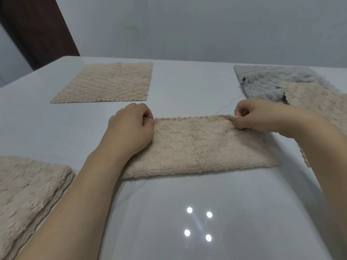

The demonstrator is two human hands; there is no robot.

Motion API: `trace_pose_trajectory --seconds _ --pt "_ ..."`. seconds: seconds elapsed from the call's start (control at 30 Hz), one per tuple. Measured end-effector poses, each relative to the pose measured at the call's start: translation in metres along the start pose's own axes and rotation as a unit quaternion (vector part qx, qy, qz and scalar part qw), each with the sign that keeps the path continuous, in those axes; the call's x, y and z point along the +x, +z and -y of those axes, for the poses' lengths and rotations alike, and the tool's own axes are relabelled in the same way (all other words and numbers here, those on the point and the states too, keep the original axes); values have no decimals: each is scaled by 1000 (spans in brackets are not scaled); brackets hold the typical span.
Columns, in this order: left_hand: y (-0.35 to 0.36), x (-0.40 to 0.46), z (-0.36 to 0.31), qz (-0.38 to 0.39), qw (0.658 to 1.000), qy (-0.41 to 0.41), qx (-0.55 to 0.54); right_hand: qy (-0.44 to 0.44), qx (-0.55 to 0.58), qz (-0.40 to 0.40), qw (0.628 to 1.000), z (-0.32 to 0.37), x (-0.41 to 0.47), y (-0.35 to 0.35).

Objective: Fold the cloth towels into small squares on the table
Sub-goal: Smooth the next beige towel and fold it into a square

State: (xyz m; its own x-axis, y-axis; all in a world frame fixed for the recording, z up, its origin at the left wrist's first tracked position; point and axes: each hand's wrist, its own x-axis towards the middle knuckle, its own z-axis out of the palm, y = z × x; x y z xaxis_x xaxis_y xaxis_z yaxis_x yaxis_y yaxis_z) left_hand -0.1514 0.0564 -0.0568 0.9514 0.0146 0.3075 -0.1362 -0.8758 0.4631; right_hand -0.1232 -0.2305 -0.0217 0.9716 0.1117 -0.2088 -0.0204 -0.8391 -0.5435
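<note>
A beige fluffy towel (197, 147) lies folded in half as a wide rectangle in the middle of the white table (187, 212). My left hand (131, 126) pinches its far left corner. My right hand (257, 117) pinches its far right corner. Both far corners sit at the towel's scalloped far edge, held low against the table.
A flat beige towel (107, 83) lies at the far left. A stack of folded beige towels (28, 196) sits at the near left. At the far right a grey towel (272, 81) lies partly under another beige towel (319, 106). A wall stands behind the table.
</note>
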Motion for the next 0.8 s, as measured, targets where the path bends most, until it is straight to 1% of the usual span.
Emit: trace_pose_trajectory --seconds 0.1,0.17,0.27,0.33,0.47,0.6,0.67,0.8 --pt "-3 0 0 -38 999 -1 -28 -19 58 -19 998 -4 1 -7" --pt "-4 0 0 -45 998 -5 -43 -40 122 -32 991 -7 0 -11" --pt "-4 -1 1 2 999 -18 -48 -84 192 -36 977 -10 0 -16" --pt "-4 -1 3 31 999 -21 -39 -101 218 -22 970 -12 0 -16" --pt "-3 -2 5 12 999 -26 -36 -98 293 -10 951 -20 3 -12" --pt "-3 -1 6 -7 996 -53 -68 -82 414 -4 907 -24 1 -9" --pt "-4 0 4 -20 991 -80 -105 -80 455 -1 887 -27 2 -7" --pt "-5 0 2 -54 975 -116 -184 -52 482 -51 873 -30 6 -5"
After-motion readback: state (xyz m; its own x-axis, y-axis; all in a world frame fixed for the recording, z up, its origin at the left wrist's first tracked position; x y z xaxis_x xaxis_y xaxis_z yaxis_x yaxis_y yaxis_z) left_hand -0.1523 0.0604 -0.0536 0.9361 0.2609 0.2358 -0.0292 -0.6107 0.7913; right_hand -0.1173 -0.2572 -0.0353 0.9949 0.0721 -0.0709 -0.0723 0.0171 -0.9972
